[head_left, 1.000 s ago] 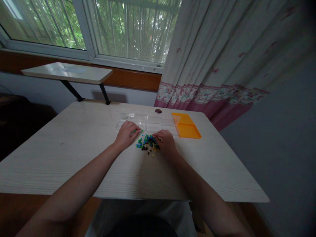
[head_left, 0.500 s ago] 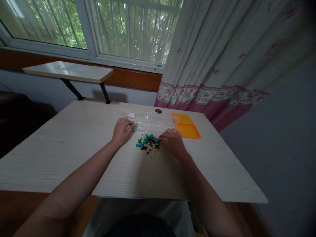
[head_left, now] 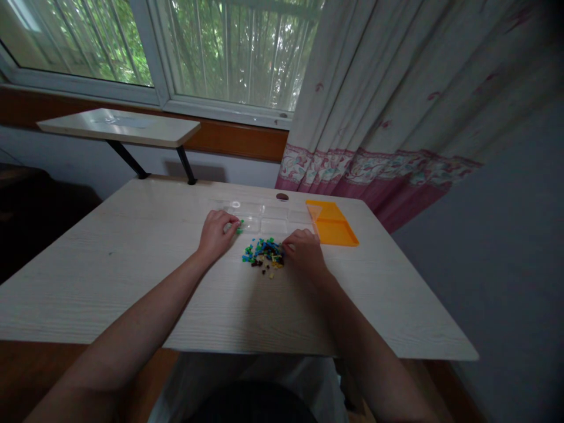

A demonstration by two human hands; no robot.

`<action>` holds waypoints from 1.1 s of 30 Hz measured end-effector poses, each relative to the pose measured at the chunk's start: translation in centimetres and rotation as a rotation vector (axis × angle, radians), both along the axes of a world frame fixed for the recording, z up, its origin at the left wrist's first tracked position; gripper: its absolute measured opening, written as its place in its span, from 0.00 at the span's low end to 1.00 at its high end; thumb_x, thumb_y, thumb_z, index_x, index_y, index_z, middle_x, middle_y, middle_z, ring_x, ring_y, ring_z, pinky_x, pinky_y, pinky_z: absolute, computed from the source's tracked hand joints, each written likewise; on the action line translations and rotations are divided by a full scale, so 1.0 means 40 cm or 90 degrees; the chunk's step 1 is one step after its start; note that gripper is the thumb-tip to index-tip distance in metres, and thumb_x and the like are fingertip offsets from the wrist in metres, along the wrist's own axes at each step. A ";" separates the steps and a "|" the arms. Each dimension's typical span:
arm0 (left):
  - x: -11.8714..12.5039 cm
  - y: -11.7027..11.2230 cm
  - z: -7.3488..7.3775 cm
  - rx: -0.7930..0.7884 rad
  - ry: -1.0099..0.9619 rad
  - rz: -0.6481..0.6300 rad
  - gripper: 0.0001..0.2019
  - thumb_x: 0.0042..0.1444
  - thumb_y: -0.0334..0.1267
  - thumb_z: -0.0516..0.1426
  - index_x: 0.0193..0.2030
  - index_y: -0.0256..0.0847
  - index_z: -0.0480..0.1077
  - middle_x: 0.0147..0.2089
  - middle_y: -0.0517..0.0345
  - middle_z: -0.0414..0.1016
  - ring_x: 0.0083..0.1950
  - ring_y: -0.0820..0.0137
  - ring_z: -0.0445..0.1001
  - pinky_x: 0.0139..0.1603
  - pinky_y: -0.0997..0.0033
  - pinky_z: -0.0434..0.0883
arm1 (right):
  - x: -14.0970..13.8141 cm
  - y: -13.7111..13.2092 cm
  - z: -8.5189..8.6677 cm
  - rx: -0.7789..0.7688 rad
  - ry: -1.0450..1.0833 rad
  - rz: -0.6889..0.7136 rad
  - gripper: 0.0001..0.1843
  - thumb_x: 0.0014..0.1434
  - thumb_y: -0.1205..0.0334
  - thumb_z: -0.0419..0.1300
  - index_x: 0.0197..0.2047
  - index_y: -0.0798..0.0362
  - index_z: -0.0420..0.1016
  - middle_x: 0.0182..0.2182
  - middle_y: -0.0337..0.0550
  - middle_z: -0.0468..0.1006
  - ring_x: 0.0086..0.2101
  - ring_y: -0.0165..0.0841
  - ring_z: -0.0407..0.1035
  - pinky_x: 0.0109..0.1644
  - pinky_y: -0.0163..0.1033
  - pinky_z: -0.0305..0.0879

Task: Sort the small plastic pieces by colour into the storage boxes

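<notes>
A loose pile of small building bricks (head_left: 264,251), blue, green, dark brown and yellow, lies on the pale wooden table. My left hand (head_left: 217,234) pinches a small green brick (head_left: 241,222) at the near left side of a clear compartment tray (head_left: 274,225). More green shows low in the tray beside those fingertips. At the right edge of the pile is my right hand (head_left: 304,249), its thumb and fingers drawn together against the bricks. Whatever sits between those fingertips is too small to make out.
An orange tray (head_left: 337,228) lies right of the clear one, touching or overlapping its end. A dark oval spot (head_left: 282,197) marks the table (head_left: 132,264) near its back edge. A raised shelf (head_left: 118,126) on black legs stands back left. Behind hang curtains (head_left: 374,129) beside a window.
My right hand has shifted slightly left, closer in against the pile. My left hand stays almost where it was, still pinching the green brick at the tray.
</notes>
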State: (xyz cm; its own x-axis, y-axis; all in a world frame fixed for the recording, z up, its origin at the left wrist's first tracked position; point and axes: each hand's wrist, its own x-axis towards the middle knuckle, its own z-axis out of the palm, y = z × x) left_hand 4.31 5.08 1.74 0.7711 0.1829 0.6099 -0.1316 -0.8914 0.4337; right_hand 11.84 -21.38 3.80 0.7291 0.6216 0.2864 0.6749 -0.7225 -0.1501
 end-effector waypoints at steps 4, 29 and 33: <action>0.006 0.013 -0.015 0.002 0.015 0.060 0.11 0.61 0.45 0.57 0.37 0.42 0.76 0.39 0.53 0.74 0.46 0.60 0.67 0.53 0.58 0.63 | 0.006 0.002 -0.014 0.098 0.013 0.007 0.06 0.60 0.60 0.64 0.33 0.51 0.80 0.35 0.42 0.77 0.41 0.37 0.66 0.43 0.41 0.52; -0.038 -0.102 0.034 0.101 -0.009 -0.291 0.14 0.66 0.43 0.52 0.55 0.46 0.72 0.43 0.53 0.73 0.47 0.65 0.67 0.50 0.62 0.65 | -0.020 0.065 -0.044 0.459 0.365 0.141 0.14 0.58 0.47 0.63 0.32 0.49 0.80 0.32 0.41 0.78 0.35 0.35 0.70 0.40 0.39 0.64; -0.035 -0.097 0.034 0.096 -0.023 -0.278 0.12 0.65 0.43 0.53 0.47 0.44 0.75 0.40 0.53 0.73 0.45 0.65 0.67 0.48 0.63 0.66 | -0.024 0.068 -0.043 0.456 0.375 0.159 0.15 0.59 0.47 0.62 0.33 0.49 0.80 0.31 0.41 0.77 0.36 0.35 0.71 0.42 0.40 0.64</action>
